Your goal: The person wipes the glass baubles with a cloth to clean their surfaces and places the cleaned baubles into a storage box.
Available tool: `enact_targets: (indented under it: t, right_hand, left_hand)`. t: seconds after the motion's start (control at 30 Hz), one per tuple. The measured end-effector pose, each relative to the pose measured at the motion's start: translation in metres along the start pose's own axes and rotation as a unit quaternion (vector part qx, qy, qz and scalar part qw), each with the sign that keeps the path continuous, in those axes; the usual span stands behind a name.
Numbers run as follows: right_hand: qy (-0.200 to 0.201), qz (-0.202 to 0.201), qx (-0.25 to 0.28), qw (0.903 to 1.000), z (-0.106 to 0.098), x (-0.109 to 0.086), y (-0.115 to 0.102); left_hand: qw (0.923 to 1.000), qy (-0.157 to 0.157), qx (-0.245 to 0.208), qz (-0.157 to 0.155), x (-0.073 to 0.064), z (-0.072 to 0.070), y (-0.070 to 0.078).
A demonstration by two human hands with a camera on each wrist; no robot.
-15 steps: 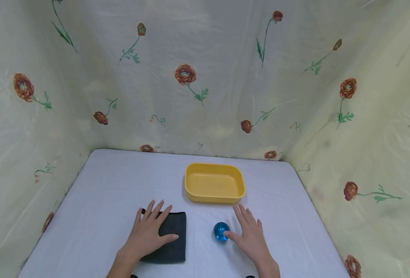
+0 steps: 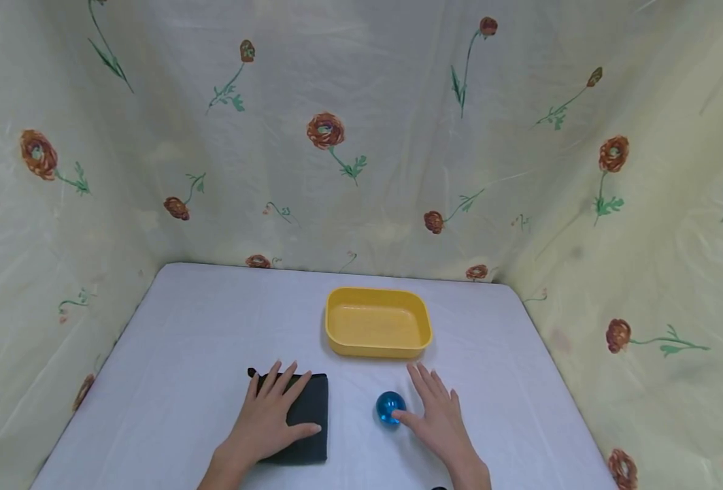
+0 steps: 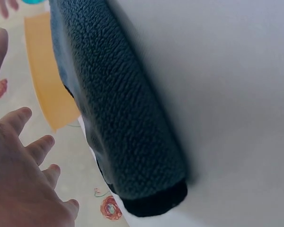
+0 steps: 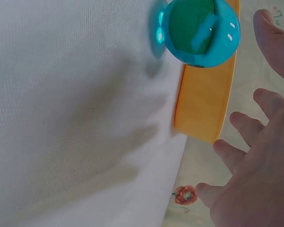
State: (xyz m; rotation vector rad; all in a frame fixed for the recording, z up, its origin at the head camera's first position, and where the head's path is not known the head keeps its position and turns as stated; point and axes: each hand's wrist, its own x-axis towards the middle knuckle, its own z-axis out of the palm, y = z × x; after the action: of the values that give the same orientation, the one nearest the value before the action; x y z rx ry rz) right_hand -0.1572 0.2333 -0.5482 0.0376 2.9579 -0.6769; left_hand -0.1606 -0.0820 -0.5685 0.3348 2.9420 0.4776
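Observation:
A dark grey-green folded fleece cloth with black edging [image 2: 312, 408] lies on the left part of the table. Above it hovers my left hand [image 2: 263, 415], fingers spread; the left wrist view shows a gap between that hand and the fleece [image 3: 118, 109]. To the right, a clear blue ball [image 2: 387, 403] sits on the white surface. My right hand [image 2: 439, 418] is held beside and above the ball, its fingers extended. From the head the thumb overlaps the ball's edge, but in the right wrist view the ball [image 4: 199, 33] and the hand stand apart.
Beyond the hands stands a yellow rectangular tub [image 2: 376, 350] with rounded corners. The table [image 2: 226, 306] is covered in white, and flower-printed sheeting [image 2: 385, 177] rises around its back and sides.
My left hand has shifted slightly right and toward me over the cloth. The right hand has barely moved; ball, cloth and tub stay in place.

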Motion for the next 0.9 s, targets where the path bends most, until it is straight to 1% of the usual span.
enact_targets:
  t: [0.2, 0.37, 0.57, 0.7, 0.9]
  right_hand:
    - [-0.006, 0.001, -0.001, 1.0, 0.003, 0.0, -0.002]
    - [-0.014, 0.004, 0.003, 0.9999, 0.005, -0.001, -0.003]
    - [-0.013, -0.005, 0.006, 0.9999, 0.009, -0.002, -0.001]
    - [-0.021, -0.002, 0.005, 0.9998, 0.011, -0.002, -0.001]
    - [-0.016, -0.011, 0.008, 0.9998, 0.012, -0.002, -0.001]
  left_hand:
    - [1.0, -0.007, 0.003, -0.002, -0.002, 0.002, 0.002]
    - [0.9999, -0.017, -0.002, 0.002, -0.003, 0.004, 0.003]
    - [0.9997, -0.018, -0.002, 0.013, -0.004, 0.008, 0.004]
    - [0.9995, -0.02, -0.004, 0.024, -0.005, 0.011, 0.004]
    - [0.9991, -0.024, -0.001, 0.033, -0.004, 0.01, 0.006]
